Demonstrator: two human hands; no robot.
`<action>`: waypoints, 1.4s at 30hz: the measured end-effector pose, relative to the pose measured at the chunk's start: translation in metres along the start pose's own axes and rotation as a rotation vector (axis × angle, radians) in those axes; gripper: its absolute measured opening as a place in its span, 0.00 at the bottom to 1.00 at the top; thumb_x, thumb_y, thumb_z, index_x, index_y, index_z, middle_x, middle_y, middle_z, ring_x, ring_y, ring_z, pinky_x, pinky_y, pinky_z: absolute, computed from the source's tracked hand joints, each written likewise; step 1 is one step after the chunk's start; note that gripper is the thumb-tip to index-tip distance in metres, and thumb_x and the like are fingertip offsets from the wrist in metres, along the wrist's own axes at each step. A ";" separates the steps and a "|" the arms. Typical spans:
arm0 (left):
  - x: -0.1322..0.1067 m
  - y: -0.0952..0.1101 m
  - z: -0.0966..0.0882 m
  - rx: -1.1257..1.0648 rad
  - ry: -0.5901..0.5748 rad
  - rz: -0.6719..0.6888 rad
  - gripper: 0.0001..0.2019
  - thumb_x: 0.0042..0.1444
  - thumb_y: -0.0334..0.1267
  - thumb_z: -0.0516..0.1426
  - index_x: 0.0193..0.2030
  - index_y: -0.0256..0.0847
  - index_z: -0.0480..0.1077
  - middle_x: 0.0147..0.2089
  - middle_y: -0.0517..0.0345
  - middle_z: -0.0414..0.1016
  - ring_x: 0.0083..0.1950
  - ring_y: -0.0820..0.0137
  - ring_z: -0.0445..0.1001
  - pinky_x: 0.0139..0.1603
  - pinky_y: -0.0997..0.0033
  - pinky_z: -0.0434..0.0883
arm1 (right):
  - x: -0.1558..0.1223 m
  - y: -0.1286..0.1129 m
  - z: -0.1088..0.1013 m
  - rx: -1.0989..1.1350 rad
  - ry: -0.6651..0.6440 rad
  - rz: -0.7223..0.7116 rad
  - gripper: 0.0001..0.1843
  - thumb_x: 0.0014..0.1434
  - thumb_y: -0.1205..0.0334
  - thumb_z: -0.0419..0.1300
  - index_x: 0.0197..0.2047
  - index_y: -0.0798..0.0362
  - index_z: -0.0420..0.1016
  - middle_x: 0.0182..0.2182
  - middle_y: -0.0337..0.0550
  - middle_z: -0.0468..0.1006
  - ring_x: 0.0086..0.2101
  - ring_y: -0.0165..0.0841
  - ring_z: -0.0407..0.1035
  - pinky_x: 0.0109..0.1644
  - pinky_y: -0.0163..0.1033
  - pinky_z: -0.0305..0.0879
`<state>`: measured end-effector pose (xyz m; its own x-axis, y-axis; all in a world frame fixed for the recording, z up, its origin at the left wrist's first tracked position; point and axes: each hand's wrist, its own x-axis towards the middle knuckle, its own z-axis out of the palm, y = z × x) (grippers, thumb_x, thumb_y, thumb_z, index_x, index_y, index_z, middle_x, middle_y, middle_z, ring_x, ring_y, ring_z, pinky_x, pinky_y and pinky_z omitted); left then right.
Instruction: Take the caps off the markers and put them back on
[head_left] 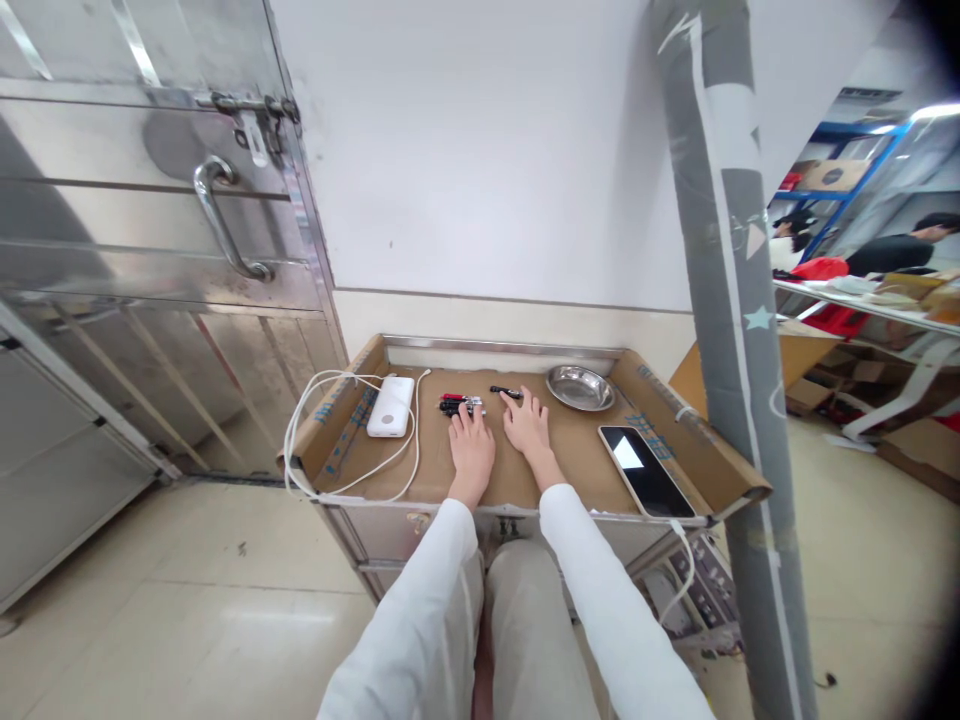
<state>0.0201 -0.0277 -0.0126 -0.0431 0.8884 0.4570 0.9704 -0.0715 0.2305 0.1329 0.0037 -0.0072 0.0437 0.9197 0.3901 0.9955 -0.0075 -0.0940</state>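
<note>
Both hands lie palm down on the cardboard-lined table (420, 480), side by side near its middle, and neither holds anything. The left hand (471, 447) is flat with its fingers loosely together, pointing toward the back edge. Just beyond its fingertips sits a small black-and-red cluster of parts (459, 404). Whether the fingertips touch it is too small to tell. The cluster's long axis runs left to right, across the line of the fingers.

The right hand (528, 425) is flat too, its fingers slightly spread and reaching a little farther back than the left. A short black pen-like stick (506, 392) lies just past its index fingertip, to the back and slightly left. The stick also lies crosswise, parallel to the back edge. It sits between the two hands' lines of reach, though the right hand is the nearer one.

A white power bank (391, 405) rests toward the back left corner, with its white cable (300, 440) looping over the left edge. A round steel dish (580, 387) sits at the back right, well apart from the right hand. A phone (645, 470) with a dark screen lies angled along the front right edge. A steel door (150, 220) stands to the left and a grey padded pillar (731, 300) to the right. Beyond the pillar, another person (900, 250) works at a separate bench.
</note>
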 end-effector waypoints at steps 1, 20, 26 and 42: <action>0.000 0.000 0.000 0.007 -0.005 -0.001 0.22 0.60 0.32 0.46 0.61 0.34 0.61 0.62 0.38 0.60 0.56 0.55 0.65 0.55 0.55 0.65 | 0.000 0.000 0.000 0.010 0.008 0.003 0.23 0.64 0.62 0.44 0.61 0.42 0.62 0.61 0.51 0.57 0.54 0.42 0.57 0.54 0.48 0.53; 0.023 0.020 0.018 -0.047 -0.047 0.336 0.16 0.61 0.26 0.43 0.52 0.30 0.65 0.52 0.40 0.68 0.55 0.61 0.67 0.55 0.61 0.66 | 0.003 0.004 0.000 0.060 0.058 0.086 0.19 0.61 0.67 0.46 0.52 0.54 0.68 0.50 0.54 0.68 0.48 0.41 0.59 0.50 0.43 0.54; 0.032 0.025 0.020 0.023 -0.095 0.369 0.14 0.59 0.22 0.43 0.44 0.29 0.68 0.44 0.43 0.71 0.50 0.63 0.68 0.55 0.62 0.65 | 0.002 0.006 -0.003 0.065 0.083 0.078 0.14 0.60 0.68 0.46 0.45 0.54 0.69 0.44 0.51 0.70 0.44 0.39 0.60 0.47 0.41 0.54; 0.033 0.023 0.026 -0.121 -0.082 0.266 0.12 0.61 0.24 0.44 0.43 0.33 0.67 0.46 0.46 0.69 0.51 0.65 0.68 0.52 0.64 0.69 | -0.007 0.009 -0.008 0.085 0.032 0.042 0.12 0.63 0.64 0.47 0.43 0.55 0.70 0.42 0.50 0.71 0.44 0.39 0.61 0.47 0.41 0.53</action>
<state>0.0468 0.0122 -0.0150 0.2325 0.8648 0.4451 0.9096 -0.3553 0.2152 0.1420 -0.0064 -0.0032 0.0895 0.9062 0.4132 0.9821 -0.0112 -0.1882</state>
